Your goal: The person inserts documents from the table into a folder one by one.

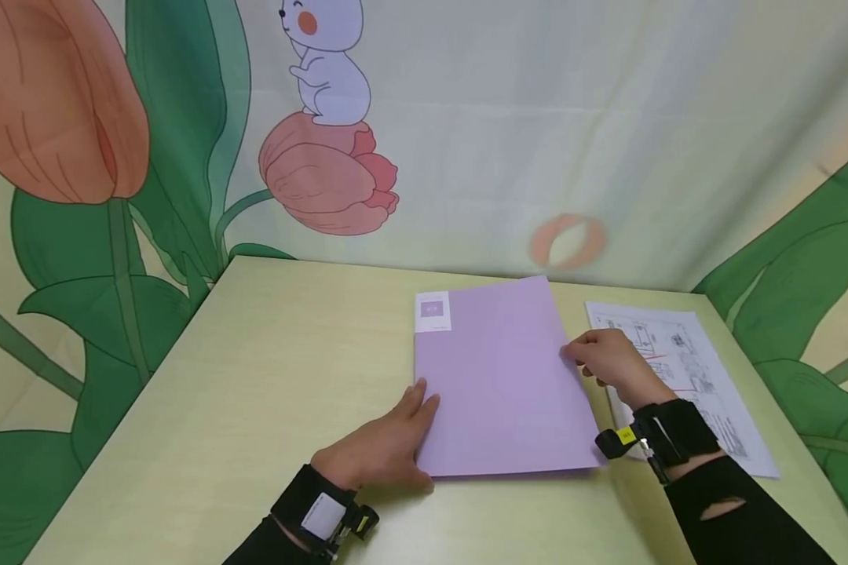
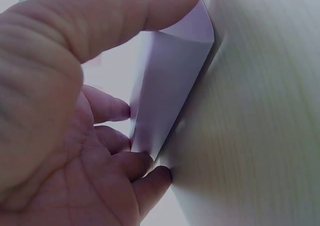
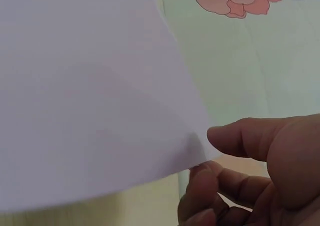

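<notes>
A cloth-screened desk setting is noted — whether home or office cannot be determined. A pale wood-grain tabletop [image 1: 254, 377] is bordered by a fabric backdrop [image 1: 480, 141] printed with tulips [image 1: 56, 102] and a cartoon animal [image 1: 332, 82]; desk character is indicated by a lilac folder [image 1: 495, 377] and printed sheets [image 1: 699, 369].

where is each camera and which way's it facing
Head: worn there, facing forward and down at the purple folder; left hand, right hand and sleeves show.
Left wrist: worn there, facing the folder's edge; left hand shows.
Right wrist: worn there, facing the folder's edge; right hand shows.
Both wrist views share the folder and table.
</notes>
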Demonstrator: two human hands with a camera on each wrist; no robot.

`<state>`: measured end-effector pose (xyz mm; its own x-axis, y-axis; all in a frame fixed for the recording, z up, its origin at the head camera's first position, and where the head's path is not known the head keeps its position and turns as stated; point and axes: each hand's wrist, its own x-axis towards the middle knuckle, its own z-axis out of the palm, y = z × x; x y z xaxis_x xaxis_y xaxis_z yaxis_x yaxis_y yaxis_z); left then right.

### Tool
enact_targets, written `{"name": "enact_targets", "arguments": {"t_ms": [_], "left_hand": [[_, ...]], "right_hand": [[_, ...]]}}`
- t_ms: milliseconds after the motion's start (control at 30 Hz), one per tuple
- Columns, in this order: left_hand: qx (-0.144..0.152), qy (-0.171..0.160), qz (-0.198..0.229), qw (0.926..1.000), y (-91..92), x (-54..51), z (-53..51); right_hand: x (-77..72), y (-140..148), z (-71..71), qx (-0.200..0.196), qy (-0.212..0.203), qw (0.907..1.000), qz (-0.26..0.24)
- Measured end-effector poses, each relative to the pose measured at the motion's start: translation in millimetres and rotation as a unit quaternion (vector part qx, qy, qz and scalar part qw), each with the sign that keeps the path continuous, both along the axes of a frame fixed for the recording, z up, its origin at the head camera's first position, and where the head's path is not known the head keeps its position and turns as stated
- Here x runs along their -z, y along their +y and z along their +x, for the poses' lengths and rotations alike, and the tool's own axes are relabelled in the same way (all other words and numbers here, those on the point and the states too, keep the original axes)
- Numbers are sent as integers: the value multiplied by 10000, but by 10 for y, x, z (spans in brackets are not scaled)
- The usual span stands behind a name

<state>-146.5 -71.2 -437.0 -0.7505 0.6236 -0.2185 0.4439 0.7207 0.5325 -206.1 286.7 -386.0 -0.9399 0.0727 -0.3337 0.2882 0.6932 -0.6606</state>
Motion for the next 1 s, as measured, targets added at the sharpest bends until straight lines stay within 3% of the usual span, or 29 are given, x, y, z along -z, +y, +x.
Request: {"name": "enact_targets", "arguments": {"t_ms": [100, 200, 267, 400, 533, 667, 867, 1000], "left_hand": [[-10, 42, -44, 10000, -2, -11, 11], [-21, 32, -17, 10000, -13, -33, 15], [-50, -46, 34, 10000, -25, -48, 13], [-230, -265, 305, 9989, -60, -64, -11], [-424, -295, 576, 9970, -74, -55, -36], [-439, -204, 575, 9972, -56, -41, -38], [-241, 238, 418, 9986, 103, -79, 18], [-234, 867, 188, 9958, 307, -156, 117]], "right_hand": [[-79, -5, 34, -108, 159, 9998, -104], [-130, 5, 37, -93, 238, 9964, -812], [-152, 7, 36, -39, 220, 9886, -1489], [-217, -27, 79, -102, 115, 9642, -2646], [-307, -73, 144, -425, 26, 9500, -3094], [-356, -120, 199, -742, -10, 9382, -3380], [-377, -266, 267, -1375, -53, 9052, -4021], [-406, -410, 262, -1633, 29, 8945, -4162]]}}
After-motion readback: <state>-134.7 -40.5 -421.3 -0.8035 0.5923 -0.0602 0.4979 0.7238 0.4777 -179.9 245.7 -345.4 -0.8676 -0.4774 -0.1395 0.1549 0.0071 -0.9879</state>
